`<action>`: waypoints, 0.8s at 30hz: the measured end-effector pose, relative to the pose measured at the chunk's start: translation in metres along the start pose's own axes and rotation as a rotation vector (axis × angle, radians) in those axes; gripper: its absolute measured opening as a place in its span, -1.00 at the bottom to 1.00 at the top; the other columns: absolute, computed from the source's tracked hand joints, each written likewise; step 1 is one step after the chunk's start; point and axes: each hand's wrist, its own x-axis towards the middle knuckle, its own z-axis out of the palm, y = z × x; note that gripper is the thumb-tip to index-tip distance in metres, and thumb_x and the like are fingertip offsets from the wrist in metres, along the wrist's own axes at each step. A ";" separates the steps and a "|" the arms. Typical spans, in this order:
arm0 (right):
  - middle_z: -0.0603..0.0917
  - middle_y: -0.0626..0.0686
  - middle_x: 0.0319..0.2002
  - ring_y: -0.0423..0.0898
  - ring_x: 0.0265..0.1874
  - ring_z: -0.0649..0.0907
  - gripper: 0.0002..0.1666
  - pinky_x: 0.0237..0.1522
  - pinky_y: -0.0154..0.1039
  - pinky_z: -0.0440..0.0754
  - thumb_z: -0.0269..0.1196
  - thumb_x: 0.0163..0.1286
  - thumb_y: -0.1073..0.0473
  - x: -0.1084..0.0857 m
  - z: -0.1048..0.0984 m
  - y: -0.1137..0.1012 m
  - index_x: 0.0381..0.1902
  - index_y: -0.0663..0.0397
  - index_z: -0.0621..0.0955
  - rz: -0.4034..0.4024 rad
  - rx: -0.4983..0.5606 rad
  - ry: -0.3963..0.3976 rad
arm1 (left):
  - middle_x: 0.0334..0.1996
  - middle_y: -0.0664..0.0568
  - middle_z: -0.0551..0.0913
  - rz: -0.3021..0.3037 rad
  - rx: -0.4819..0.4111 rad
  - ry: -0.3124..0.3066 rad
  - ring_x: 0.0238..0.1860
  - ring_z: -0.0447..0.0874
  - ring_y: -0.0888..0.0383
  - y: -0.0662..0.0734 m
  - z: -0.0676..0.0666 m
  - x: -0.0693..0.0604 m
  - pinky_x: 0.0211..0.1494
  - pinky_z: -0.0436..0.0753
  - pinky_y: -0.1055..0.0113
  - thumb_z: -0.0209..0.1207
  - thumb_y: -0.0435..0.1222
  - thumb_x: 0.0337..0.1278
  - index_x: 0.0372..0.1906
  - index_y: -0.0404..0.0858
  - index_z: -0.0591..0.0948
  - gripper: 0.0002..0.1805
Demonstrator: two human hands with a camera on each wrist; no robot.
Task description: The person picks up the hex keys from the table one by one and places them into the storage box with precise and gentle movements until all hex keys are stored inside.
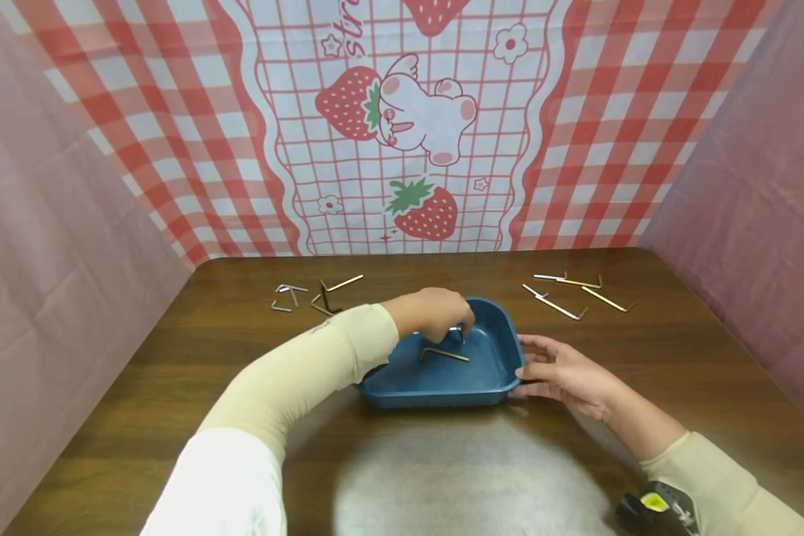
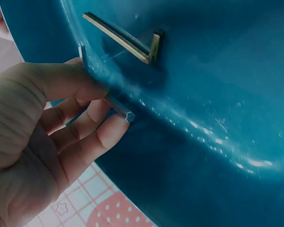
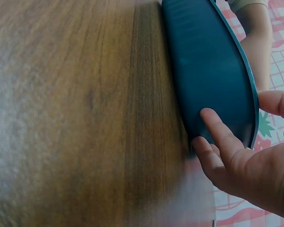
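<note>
A blue tray (image 1: 435, 398) rests on the table, with a brass-coloured hex key (image 1: 445, 354) lying on its floor. Over the far part of the tray, my left hand (image 1: 438, 316) pinches a small silver hex key (image 2: 118, 108) between thumb and fingertips. In the left wrist view its two ends stick out from the fingers, close to the tray wall. My right hand (image 1: 566, 376) holds the tray's right end. The right wrist view shows the thumb at the rim and other fingers (image 3: 220, 130) against the outer wall.
Several silver and brass hex keys (image 1: 556, 307) lie at the table's back right. Another loose group, with silver, brass and black hex keys (image 1: 326, 295), lies at the back left. A strawberry-print cloth (image 1: 402, 208) hangs behind the table, with pink cloths at both sides.
</note>
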 end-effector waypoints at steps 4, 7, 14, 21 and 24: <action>0.13 0.60 0.31 0.13 0.04 0.58 -0.06 0.08 0.10 0.56 0.15 0.35 0.43 0.001 0.000 0.001 0.46 0.49 -0.17 -0.001 0.001 0.000 | -0.04 0.13 0.64 0.009 0.011 -0.028 -0.21 0.48 0.20 0.005 0.003 0.003 -0.24 0.54 0.35 0.17 -0.54 0.09 -0.01 -0.02 0.68 -0.56; 0.13 0.60 0.31 0.13 0.04 0.58 -0.06 0.08 0.09 0.56 0.15 0.35 0.42 0.001 0.000 0.001 0.46 0.48 -0.16 0.001 0.000 0.000 | -0.05 0.14 0.64 0.018 0.024 -0.051 -0.24 0.48 0.20 0.008 0.005 0.005 -0.28 0.51 0.34 0.18 -0.53 0.09 -0.02 -0.02 0.68 -0.58; 0.14 0.59 0.30 0.10 0.02 0.61 -0.07 0.08 0.09 0.56 0.14 0.38 0.41 0.001 0.000 0.000 0.46 0.48 -0.17 0.002 -0.006 -0.010 | -0.10 0.14 0.64 0.015 0.033 -0.052 -0.25 0.49 0.19 0.011 0.007 0.007 -0.23 0.54 0.33 0.18 -0.55 0.07 -0.06 -0.03 0.67 -0.58; 0.12 0.58 0.31 0.09 -0.02 0.63 -0.09 0.08 0.08 0.56 0.12 0.39 0.40 0.001 0.000 0.000 0.46 0.48 -0.17 0.004 -0.015 -0.008 | -0.02 0.12 0.62 0.014 0.034 -0.062 -0.23 0.44 0.18 0.010 0.004 0.002 -0.32 0.47 0.35 0.15 -0.54 0.10 0.03 -0.02 0.66 -0.54; 0.11 0.59 0.31 0.10 -0.02 0.63 -0.09 0.08 0.08 0.56 0.10 0.39 0.39 0.001 0.000 0.000 0.46 0.49 -0.18 0.002 -0.015 -0.013 | 0.00 0.11 0.62 0.016 0.029 -0.052 -0.23 0.45 0.18 0.009 0.001 -0.002 -0.34 0.47 0.36 0.17 -0.53 0.09 0.05 -0.03 0.66 -0.54</action>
